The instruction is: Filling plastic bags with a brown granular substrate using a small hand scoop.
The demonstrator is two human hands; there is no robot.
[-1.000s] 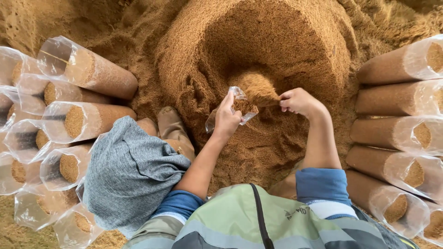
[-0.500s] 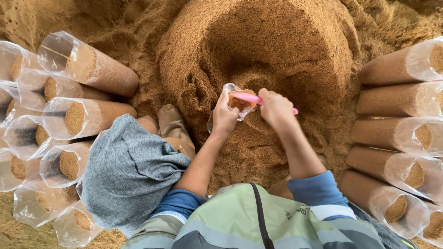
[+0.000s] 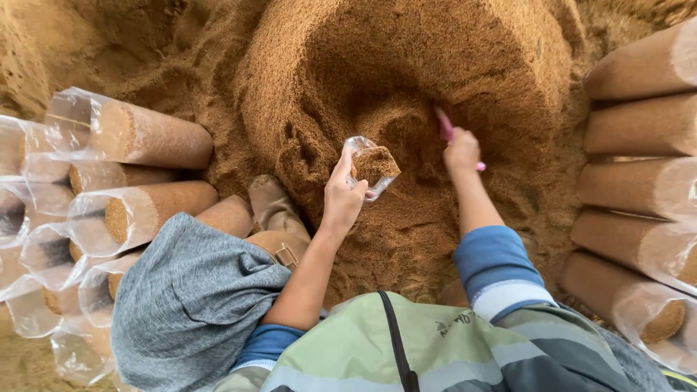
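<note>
- Currently, the left hand (image 3: 343, 194) grips a small clear plastic bag (image 3: 370, 165) by its rim, fingers closed around the edge, mouth held open and tilted toward the sawdust mound (image 3: 406, 80).
- The bag is partly filled with brown sawdust and sits just above the slope of the mound, near its hollowed centre.
- The right hand (image 3: 462, 151) is closed around a pink scoop (image 3: 444, 125), whose far end is pressed into the sawdust in the hollow.
- Both hands are near each other, the bag between them.
- Filled cylindrical bags (image 3: 149, 136) lie stacked at the left; a second stack of packed bags (image 3: 639, 127) lies at the right.
- A grey cloth (image 3: 189, 290) covers the left knee, with a brown boot (image 3: 272, 210) beside it.
</note>
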